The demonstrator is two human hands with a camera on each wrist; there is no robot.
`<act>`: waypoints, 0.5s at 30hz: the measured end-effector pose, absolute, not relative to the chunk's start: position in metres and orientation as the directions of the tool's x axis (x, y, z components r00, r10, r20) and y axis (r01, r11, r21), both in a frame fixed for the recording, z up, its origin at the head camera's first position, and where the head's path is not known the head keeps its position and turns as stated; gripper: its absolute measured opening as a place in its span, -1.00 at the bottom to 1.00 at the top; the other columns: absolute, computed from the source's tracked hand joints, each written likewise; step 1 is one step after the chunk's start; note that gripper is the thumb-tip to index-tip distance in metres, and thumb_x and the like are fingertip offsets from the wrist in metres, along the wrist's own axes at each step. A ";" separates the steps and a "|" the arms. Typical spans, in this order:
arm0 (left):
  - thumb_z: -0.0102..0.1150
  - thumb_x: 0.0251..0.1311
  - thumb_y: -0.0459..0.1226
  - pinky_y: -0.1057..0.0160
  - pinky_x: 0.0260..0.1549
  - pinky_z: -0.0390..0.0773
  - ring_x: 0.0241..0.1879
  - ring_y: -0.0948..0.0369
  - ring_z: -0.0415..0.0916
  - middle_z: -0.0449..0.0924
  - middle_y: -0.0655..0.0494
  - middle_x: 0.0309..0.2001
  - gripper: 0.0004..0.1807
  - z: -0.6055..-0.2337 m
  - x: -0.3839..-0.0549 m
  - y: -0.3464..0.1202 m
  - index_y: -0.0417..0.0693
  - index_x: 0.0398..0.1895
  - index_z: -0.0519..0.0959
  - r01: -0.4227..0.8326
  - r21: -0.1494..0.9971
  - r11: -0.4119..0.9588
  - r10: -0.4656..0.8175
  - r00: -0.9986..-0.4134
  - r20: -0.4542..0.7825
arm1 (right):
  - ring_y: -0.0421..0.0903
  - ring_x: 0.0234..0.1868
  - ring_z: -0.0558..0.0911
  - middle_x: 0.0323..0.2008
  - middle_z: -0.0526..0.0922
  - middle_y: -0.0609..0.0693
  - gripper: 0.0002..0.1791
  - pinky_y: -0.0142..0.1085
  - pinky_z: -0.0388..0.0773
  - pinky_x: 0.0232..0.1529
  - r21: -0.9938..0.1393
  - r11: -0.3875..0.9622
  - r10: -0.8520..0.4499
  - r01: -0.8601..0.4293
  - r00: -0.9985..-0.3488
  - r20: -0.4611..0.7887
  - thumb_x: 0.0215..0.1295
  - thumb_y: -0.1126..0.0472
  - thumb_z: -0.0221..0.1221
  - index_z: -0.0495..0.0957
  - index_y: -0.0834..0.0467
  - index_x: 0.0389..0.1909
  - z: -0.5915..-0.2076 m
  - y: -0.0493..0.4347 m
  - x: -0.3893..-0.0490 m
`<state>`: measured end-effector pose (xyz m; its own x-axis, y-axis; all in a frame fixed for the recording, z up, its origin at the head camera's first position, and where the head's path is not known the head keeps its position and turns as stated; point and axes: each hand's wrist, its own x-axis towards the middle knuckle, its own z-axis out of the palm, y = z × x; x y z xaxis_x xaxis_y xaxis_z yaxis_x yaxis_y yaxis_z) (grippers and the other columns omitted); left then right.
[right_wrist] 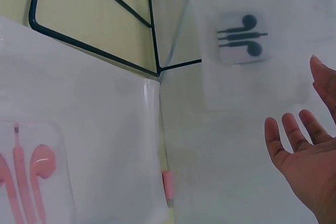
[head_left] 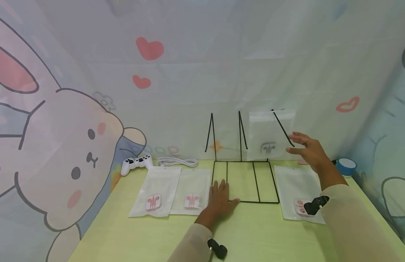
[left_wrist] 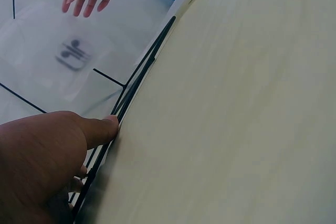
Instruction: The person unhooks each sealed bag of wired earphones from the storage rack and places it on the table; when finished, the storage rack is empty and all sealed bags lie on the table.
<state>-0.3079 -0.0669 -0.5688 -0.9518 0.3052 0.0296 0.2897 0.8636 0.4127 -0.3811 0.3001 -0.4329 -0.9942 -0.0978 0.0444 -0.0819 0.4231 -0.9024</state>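
Note:
A black wire display rack [head_left: 255, 201] stands on the table, with several angled hooks rising at its back. From the right-hand hook [head_left: 282, 127] hangs a frosted plastic bag [head_left: 259, 129] with a dark earphone pack [right_wrist: 241, 36] inside. My left hand [head_left: 219, 200] rests flat on the front left part of the rack's base, its thumb touching the front wire in the left wrist view. Beside the hanging bag, near the hook's tip, my right hand [head_left: 308, 151] is raised with spread, slightly bent fingers and holds nothing.
Two frosted bags [head_left: 161, 182] [head_left: 196, 182] with pink earphones lie left of the rack; another bag [head_left: 292, 182] lies right, under my right forearm. Behind are a white game controller [head_left: 136, 162], a coiled white cable [head_left: 177, 161] and a blue roll [head_left: 346, 166]. A printed curtain [head_left: 189, 80] backs the table.

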 end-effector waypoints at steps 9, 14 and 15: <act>0.07 0.58 0.17 -0.29 0.73 -0.05 0.77 -0.30 -0.11 0.07 -0.22 0.76 -0.07 -0.568 -0.308 -0.066 -0.27 0.72 0.16 0.294 0.416 0.861 0.304 -0.952 0.042 | 0.41 0.76 0.04 0.80 -0.01 0.14 -0.16 0.64 0.29 0.41 -0.923 0.379 -0.099 -0.066 -0.995 0.030 0.52 -0.01 0.39 0.29 0.08 0.69 -0.425 0.290 -0.378; 0.06 0.58 0.18 -0.28 0.72 -0.02 0.77 -0.29 -0.09 0.09 -0.21 0.76 -0.07 -0.568 -0.308 -0.066 -0.27 0.72 0.17 0.291 0.406 0.866 0.303 -0.952 0.034 | 0.38 0.74 0.14 0.71 0.21 0.26 -0.27 0.69 0.19 0.42 -0.924 0.377 -0.129 -0.064 -0.991 0.017 0.50 0.02 0.40 0.43 0.09 0.59 -0.430 0.286 -0.379; 0.06 0.58 0.18 -0.28 0.72 -0.02 0.77 -0.29 -0.09 0.09 -0.21 0.76 -0.07 -0.569 -0.308 -0.066 -0.27 0.72 0.17 0.291 0.406 0.866 0.304 -0.952 0.034 | 0.39 0.73 0.14 0.70 0.22 0.26 -0.28 0.71 0.18 0.40 -0.922 0.379 -0.137 -0.073 -0.990 0.022 0.50 0.03 0.41 0.44 0.09 0.59 -0.431 0.286 -0.380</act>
<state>-0.3078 -0.0662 -0.5685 -0.9521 0.3038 0.0342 0.2910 0.8661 0.4064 -0.3803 0.2860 -0.4307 -0.9903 -0.1373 0.0225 -0.0735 0.3790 -0.9225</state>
